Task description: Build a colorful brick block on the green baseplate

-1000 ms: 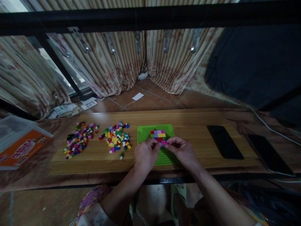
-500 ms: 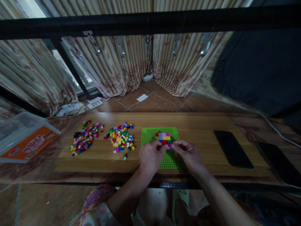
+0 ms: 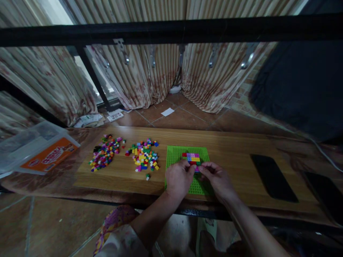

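Note:
A green studded baseplate (image 3: pixel 174 154) lies on the wooden board, carrying a flat patch of joined toy bricks (image 3: pixel 193 157) in red, pink, blue, yellow and green. My left hand (image 3: pixel 179 178) rests over the plate's near left part, fingers curled, thumb at the patch's near edge. From the other side my right hand (image 3: pixel 217 178) reaches in, thumb and forefinger pinched together. A small magenta brick (image 3: pixel 197 169) shows between the fingertips of both hands, at the near side of the patch. The fingers partly cover it.
Two heaps of loose bricks, one far left (image 3: pixel 105 153) and one nearer (image 3: pixel 144 155), lie left of the plate. A clear plastic tub (image 3: pixel 40 148) with an orange label stands at the left end. A black phone-like slab (image 3: pixel 273 177) lies to the right.
The whole view has shifted, so the board and plate appear a little further right. Both hands keep their place at the near edge of the brick patch.

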`<state>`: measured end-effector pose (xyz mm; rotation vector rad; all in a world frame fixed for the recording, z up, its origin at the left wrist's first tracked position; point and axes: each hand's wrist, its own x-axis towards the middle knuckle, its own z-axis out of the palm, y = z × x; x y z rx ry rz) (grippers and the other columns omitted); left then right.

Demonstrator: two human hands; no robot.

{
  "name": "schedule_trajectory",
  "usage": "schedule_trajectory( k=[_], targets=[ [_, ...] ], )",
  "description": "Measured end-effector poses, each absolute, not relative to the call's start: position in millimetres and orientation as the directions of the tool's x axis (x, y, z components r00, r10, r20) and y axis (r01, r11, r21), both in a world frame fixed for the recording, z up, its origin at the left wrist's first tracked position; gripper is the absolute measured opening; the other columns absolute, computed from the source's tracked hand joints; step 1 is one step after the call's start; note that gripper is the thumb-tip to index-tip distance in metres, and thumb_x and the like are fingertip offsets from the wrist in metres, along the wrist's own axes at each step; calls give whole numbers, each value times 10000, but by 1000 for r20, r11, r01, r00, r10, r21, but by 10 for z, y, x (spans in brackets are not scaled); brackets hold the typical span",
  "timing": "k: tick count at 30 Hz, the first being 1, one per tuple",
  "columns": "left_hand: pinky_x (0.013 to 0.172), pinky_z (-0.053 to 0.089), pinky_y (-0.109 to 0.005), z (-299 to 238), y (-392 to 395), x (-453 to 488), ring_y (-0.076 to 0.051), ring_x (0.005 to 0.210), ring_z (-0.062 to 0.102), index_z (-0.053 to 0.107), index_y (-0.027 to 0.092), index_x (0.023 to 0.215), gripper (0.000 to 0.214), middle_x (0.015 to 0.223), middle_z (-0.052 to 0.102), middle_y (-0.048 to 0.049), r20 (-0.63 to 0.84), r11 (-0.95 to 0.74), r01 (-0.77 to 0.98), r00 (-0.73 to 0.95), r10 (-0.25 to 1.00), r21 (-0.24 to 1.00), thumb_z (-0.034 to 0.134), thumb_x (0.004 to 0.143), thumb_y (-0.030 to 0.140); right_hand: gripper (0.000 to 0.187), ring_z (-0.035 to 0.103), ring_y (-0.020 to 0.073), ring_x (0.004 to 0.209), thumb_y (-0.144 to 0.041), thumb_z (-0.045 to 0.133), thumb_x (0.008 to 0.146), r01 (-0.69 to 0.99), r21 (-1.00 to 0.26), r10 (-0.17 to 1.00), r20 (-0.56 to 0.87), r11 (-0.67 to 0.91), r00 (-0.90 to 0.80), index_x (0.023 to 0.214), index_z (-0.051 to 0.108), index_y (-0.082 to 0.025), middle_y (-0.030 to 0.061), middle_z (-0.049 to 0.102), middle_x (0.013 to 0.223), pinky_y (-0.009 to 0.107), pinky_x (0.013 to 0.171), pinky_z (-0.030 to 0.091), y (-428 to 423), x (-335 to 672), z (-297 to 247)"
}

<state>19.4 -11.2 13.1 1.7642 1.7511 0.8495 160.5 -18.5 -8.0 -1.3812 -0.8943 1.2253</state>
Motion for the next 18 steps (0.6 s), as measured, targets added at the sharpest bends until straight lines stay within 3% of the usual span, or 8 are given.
schedule_trajectory(
  k=[6,10,13,18],
  targets=[
    [519,294,-215,150,-89,27,-94,505,466,628,182,647,344,539,542,31,139,-118,611,14,990,783,505,889,393,356,518,81,523,-436,862,539,-226,-944,942,-284,-242,177,725,690,-185,-30,605,650,212,500,466,-189,1632,-84],
    [524,315,-208,232,99,-387,-99,529,466,615,166,647,323,550,524,25,159,-62,602,-110,981,796,470,890,323,386,485,74,507,-502,841,541,-244,-944,913,-291,-224,287,666,677,-176,-22,592,619,187,450,413,-168,1740,-45],
    [540,353,-201,264,246,-803,-106,560,510,640,156,695,250,588,573,17,112,4,593,-157,981,805,469,857,238,416,479,82,517,-511,846,503,-210,-964,884,-240,-166,401,674,680,-170,-19,589,617,194,442,389,-137,1785,-17],
    [604,414,-209,228,285,-1434,-137,665,590,691,151,704,187,662,661,-9,20,56,733,-95,995,677,515,767,140,376,506,103,580,-501,792,588,-48,-986,881,-162,-157,445,737,691,-172,-6,615,672,225,514,404,-121,1725,-14]
  ],
)
